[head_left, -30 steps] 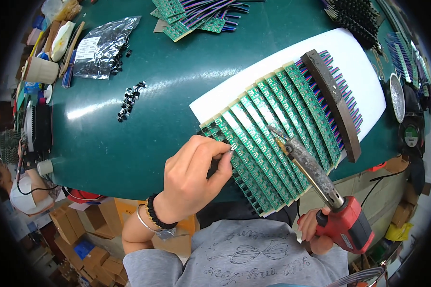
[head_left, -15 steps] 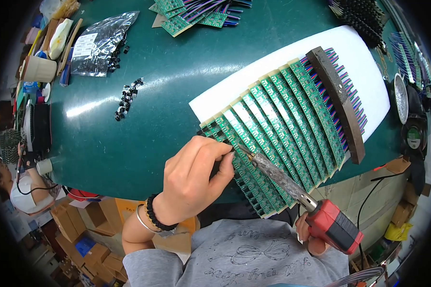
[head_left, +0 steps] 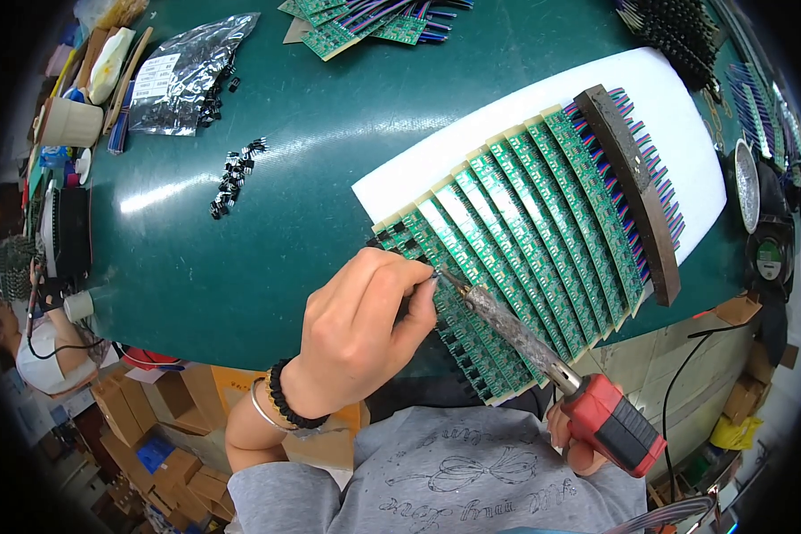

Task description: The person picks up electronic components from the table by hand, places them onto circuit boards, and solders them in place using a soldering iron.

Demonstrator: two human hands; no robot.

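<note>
My left hand (head_left: 360, 329) is closed in a pinch at the near left edge of a fanned stack of green circuit boards (head_left: 516, 240). Between thumb and forefinger is a small dark part, mostly hidden by the fingertips. My right hand (head_left: 580, 445) grips the red and black handle of a soldering iron (head_left: 516, 338) from below, its fingers partly hidden. The iron's tip points up and left, right beside the left fingertips over the boards; whether it touches cannot be made out. Small black components (head_left: 477, 374) line the boards' near left edge.
A dark bar (head_left: 627, 169) lies across the boards' wires on a white sheet (head_left: 400, 184). Loose black components (head_left: 233, 182) and a plastic bag (head_left: 182, 80) are at left. More wired boards (head_left: 356, 31) lie at the back. Another person (head_left: 49, 356) sits far left.
The soldering iron's handle has shifted a little left and down, with the tip staying close to the left fingertips. My left hand has hardly moved.
</note>
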